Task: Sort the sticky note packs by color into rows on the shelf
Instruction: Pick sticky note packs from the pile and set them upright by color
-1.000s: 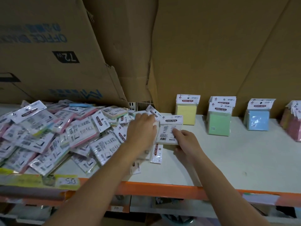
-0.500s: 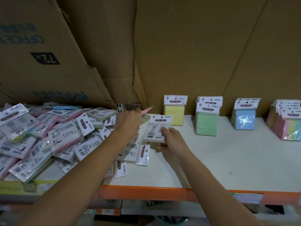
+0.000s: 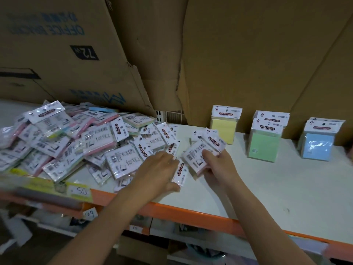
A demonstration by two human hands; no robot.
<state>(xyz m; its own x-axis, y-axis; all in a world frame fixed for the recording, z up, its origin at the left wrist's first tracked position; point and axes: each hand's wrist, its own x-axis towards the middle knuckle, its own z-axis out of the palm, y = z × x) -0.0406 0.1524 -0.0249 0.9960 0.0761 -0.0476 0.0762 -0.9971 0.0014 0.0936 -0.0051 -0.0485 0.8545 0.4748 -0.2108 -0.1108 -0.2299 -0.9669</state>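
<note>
Most packs in the pile [image 3: 66, 142] at 9 o'clock lie printed side up, their colours barely showing. Fingers of the right hand [image 3: 215, 165] pinch one pack [image 3: 196, 155] above the shelf [image 3: 267, 188] at centre. Fingers of the left hand [image 3: 158, 169] lie together on the pile's edge, and I cannot tell whether they grip anything. A yellow pack [image 3: 223, 131], green packs [image 3: 264, 146] and a blue pack [image 3: 318, 148] stand at 2 o'clock.

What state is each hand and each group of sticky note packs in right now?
unsorted pile, heaped, mixed colours
left hand, laid on packs at that pile's edge, grip unclear
right hand, grips held packs, back labels up
yellow pack, upright against the cardboard
green row, two packs upright, one behind the other
blue row, upright
</note>
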